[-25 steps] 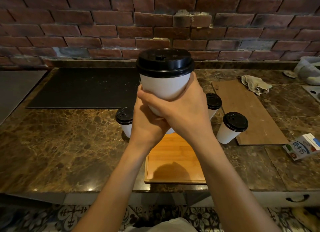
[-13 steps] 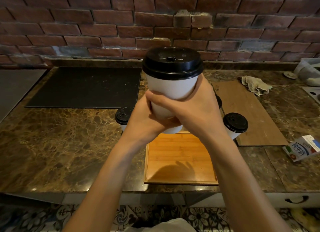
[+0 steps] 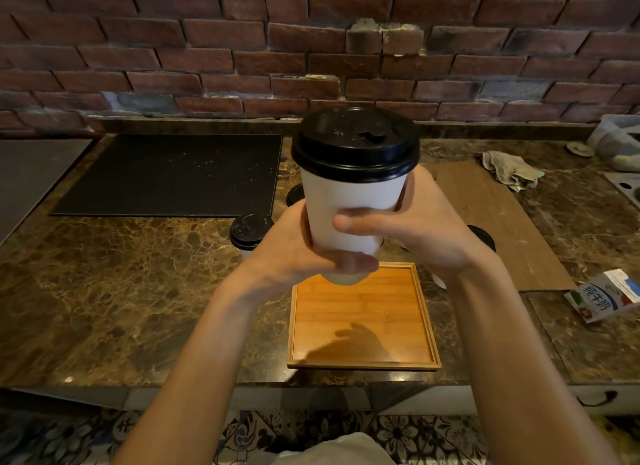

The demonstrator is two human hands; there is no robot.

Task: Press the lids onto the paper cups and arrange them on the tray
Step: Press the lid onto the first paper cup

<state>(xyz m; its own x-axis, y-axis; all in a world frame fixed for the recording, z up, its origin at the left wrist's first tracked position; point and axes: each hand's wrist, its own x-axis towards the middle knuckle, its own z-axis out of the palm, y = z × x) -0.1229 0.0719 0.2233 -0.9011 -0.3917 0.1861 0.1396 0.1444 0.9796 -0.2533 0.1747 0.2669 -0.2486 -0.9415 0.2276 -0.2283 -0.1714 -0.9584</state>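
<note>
We look down on a brown marble counter (image 3: 138,291) set against a red brick wall (image 3: 173,48). A bare bamboo tray (image 3: 363,312) lies at its near edge. The white paper cup (image 3: 349,201) is held up in the air above the tray's far end. Its black lid (image 3: 353,145) sits level on the rim and, as far as we can tell, is fully seated.

The left hand (image 3: 294,253) wraps the cup's lower part, and the right hand (image 3: 426,229) grips its side with the thumb laid across the front. Another lidded cup (image 3: 250,230) stands on the counter left of the hands. A third cup (image 3: 485,237) is mostly hidden behind the right wrist, at the edge of a wooden board (image 3: 495,201).

We judge the capping of this cup to be done and the placing step to be in hand. Next we would lower it upright onto the tray, toward a corner so the others fit. One hand should let go only once the base rests flat.
</note>
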